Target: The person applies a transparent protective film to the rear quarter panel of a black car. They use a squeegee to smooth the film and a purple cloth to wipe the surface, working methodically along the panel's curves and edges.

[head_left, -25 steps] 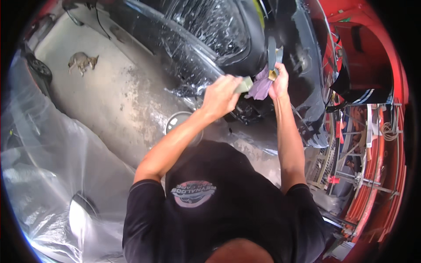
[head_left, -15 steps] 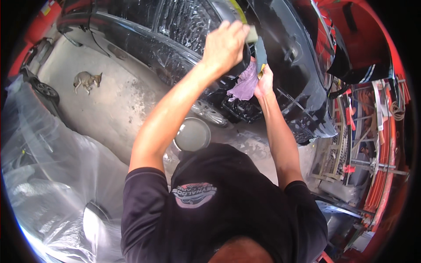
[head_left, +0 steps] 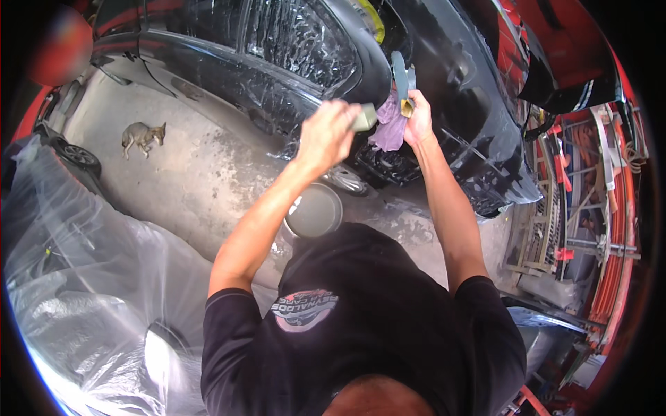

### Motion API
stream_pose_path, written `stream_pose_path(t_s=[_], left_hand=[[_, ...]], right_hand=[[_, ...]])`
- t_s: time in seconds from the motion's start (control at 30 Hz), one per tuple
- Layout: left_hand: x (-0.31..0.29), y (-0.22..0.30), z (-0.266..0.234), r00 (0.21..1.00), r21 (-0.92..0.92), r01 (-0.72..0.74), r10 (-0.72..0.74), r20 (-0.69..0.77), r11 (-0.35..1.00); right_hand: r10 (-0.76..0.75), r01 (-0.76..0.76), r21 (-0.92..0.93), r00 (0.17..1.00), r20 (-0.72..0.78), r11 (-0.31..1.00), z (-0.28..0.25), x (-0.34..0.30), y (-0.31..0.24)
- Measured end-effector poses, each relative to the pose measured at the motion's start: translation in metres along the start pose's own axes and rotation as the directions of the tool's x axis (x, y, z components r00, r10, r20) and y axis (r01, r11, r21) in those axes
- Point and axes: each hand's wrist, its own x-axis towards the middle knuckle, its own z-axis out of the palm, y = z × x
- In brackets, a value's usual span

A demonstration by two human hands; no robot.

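Observation:
My left hand (head_left: pixel 323 137) is closed on a pale green sanding block (head_left: pixel 365 117), which juts out past the fingertips, in front of the black car's wet side. To its right, my right hand (head_left: pixel 418 121) grips a crumpled purple cloth (head_left: pixel 390 129) together with blue-grey sandpaper sheets (head_left: pixel 399 75) whose curled edge shows a yellowish back. The cloth hangs down from the fingers. Behind both hands is the black car (head_left: pixel 378 66), its paint streaked with water and dull grey patches.
A round bucket (head_left: pixel 314 212) of greyish water stands on the concrete floor below my hands. A small dog (head_left: pixel 143 136) is on the floor at left. Clear plastic sheeting (head_left: pixel 90 277) covers something at lower left. Racks of parts (head_left: pixel 576 201) line the right side.
My left hand has come down and left with the block, away from the upper car body. The right hand still holds the cloth and sandpaper. The dog's head has turned slightly.

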Motion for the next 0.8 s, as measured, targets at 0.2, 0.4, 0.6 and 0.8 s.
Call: stream_pose_path(t_s=[0.2,0.4,0.6,0.8], left_hand=[[0.112,0.002,-0.012,0.977,0.082,0.018,0.000,-0.214,0.996],[0.081,0.006,0.025,0.989,0.150,-0.133,0.141,-0.044,0.980],[0.003,0.000,0.021,0.988,0.040,0.005,-0.011,0.152,0.999],[0.011,-0.013,0.005,0.983,-0.107,0.181,-0.176,0.054,0.978]], right_hand=[[0.095,-0.105,0.129,0.992,0.082,0.986,-0.037,0.002,0.021],[0.089,-0.090,0.123,0.996,0.016,0.988,-0.022,-0.007,0.036],[0.207,-0.208,0.034,0.977,0.045,0.977,-0.040,-0.026,0.055],[0.175,-0.195,0.147,0.975,0.140,0.970,-0.058,-0.033,0.058]])
